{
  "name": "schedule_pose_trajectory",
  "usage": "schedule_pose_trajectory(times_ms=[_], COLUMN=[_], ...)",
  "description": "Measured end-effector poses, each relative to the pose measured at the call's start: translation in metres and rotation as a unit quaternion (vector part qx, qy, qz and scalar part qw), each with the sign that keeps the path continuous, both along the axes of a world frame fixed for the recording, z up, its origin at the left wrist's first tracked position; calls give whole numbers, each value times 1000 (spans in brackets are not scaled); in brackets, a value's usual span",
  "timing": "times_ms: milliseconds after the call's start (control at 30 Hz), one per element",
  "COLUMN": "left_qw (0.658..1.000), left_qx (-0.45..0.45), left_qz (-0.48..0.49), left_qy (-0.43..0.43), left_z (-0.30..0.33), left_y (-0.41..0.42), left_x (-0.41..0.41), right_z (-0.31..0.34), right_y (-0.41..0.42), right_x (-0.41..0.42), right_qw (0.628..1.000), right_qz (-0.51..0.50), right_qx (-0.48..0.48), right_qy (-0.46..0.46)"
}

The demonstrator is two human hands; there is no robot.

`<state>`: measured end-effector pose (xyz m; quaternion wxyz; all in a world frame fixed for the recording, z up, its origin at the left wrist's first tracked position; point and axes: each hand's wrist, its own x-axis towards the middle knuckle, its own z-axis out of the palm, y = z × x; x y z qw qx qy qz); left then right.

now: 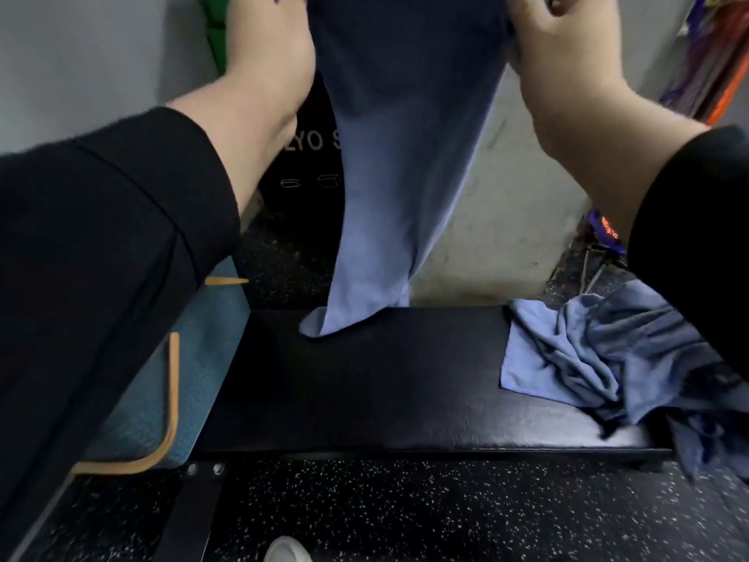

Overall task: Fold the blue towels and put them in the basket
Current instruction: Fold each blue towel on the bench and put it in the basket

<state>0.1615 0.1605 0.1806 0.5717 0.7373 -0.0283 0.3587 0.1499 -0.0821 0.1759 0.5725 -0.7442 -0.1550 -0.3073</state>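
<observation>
Above the bench (364,399), a plain blue towel (389,176) hangs, apparently unfolded.

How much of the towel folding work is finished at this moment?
Nothing looks finished: no folded towel is visible, and the teal fabric basket with tan trim is mostly hidden by a sleeve. In hand: the left hand and right hand hold up one hanging blue towel over the black padded bench. Left: the crumpled pile of blue towels.
</observation>
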Motion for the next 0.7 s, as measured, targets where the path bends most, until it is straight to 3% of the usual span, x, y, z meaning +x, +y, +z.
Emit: schedule_pose_trajectory(times_ms=[100,233,567,700], left_qw=[997,989,966,968], left_qx=[67,150,196,196], left_qz=[11,17,3,-11], left_qy=[-38,-9,167,157], left_z=[-4,-46,-123,-124], left_y=[1,1,2,-3], left_x=[-14,-46,-82,-94], right_z=[-13,-57,-131,-130], right_y=[-6,-16,-27,-30], right_x=[-11,-31,-59,-63], right_qw=[999,997,975,976], right_qz=[-14,-42,-4,-5], right_qx=[-21,-52,-126,-143], right_qy=[-25,31,181,161])
